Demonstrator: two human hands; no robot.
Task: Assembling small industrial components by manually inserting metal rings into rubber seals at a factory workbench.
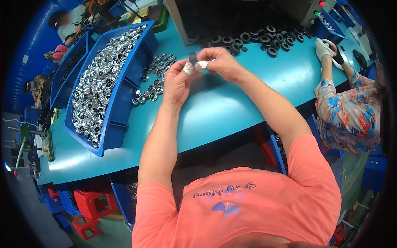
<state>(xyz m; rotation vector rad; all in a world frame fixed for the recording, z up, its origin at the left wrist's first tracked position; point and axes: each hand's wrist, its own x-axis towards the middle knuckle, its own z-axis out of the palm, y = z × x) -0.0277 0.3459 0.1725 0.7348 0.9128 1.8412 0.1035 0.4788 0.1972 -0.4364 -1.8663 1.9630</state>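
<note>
Above the table both my hands meet around a small black ring-like part [192, 58], which appears edge-on. My left hand [178, 80] pinches it from the left, and my right hand [222, 64] grips it from the right. White wraps cover both thumb tips. Whether a second piece sits between the fingers is hidden. Beside my left hand, loose clear-and-silver round parts [154, 90] lie scattered on the table. Beyond my right hand is a spread of black rings [271, 51].
A long blue bin [113, 124] heaped with shiny round parts stands on the teal table [223, 111] at left. A grey machine housing [175, 22] rises at the back. On the right, a co-worker's gloved hands [324, 48] hold a dark piece. Red stools [93, 204] stand below left.
</note>
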